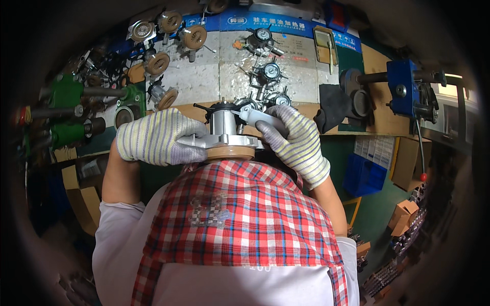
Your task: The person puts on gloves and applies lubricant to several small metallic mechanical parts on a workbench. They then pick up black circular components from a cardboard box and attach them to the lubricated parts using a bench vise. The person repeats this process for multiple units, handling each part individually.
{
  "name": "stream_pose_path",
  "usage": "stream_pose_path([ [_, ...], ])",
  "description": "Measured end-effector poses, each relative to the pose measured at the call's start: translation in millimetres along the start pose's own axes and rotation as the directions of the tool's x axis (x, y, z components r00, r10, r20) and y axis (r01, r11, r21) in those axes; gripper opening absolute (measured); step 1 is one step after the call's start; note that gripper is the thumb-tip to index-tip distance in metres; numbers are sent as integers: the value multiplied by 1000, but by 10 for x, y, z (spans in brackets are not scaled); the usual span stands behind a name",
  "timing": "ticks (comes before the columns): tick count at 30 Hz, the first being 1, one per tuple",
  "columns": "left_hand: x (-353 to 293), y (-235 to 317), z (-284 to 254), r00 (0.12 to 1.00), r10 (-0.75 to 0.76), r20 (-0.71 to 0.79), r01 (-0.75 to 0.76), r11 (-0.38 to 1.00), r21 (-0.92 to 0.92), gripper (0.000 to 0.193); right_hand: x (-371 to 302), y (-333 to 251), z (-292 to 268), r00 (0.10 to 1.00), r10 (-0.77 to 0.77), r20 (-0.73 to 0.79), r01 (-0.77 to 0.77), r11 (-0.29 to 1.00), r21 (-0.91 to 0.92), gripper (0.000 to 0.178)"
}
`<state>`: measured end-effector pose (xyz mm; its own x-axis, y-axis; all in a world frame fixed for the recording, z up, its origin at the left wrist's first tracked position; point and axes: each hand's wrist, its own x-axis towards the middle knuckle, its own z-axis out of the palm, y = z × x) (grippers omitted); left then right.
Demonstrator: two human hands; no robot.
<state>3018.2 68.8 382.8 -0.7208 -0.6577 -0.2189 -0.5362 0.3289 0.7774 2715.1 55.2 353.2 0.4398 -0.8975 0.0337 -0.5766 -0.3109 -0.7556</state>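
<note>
Close to my chest stands a silver metal motor assembly point(223, 122) with a black top and a wide brown round base point(229, 152). My gloved left hand point(161, 137) is closed on the assembly's flange at its left side. In my gloved right hand point(298, 140) is a small whitish plastic bottle point(261, 120), gripped between thumb and fingers. It is tilted, its narrow end up by the assembly's black top. Whether the bottle's tip touches the assembly I cannot tell. Both gloves are striped knit.
Several similar brown-wheeled assemblies point(195, 37) lie at the back left of the bench, with silver and black motor parts point(270, 72) in the middle. A green vise point(130, 102) stands left, a blue clamp point(401, 89) right. A dark cloth point(333, 106) and an open tray point(324, 46) lie on the right.
</note>
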Motion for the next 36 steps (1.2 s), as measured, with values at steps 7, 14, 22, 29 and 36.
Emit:
stream_pose_path([
  [7,-85,-635,-30,930,-332,160,316,494,-810,46,-67,-41,-150,948,260,-181,-231,959,165,30],
  [14,656,-2211,1130,798,-559,-226,-272,2,-962,33,-355,132,-201,813,504,-292,-378,838,393,35],
  [22,1102,-3817,1943,272,-767,-580,71,618,-783,34,-481,113,-350,767,535,-353,-401,830,388,34],
  [29,1151,-2734,2217,-163,-673,-721,173,700,-693,54,-521,315,-562,794,509,-331,-385,844,374,33],
  [36,1205,-1890,3121,646,-568,-510,637,769,-50,73,-423,624,-843,873,439,-211,-353,870,345,30],
])
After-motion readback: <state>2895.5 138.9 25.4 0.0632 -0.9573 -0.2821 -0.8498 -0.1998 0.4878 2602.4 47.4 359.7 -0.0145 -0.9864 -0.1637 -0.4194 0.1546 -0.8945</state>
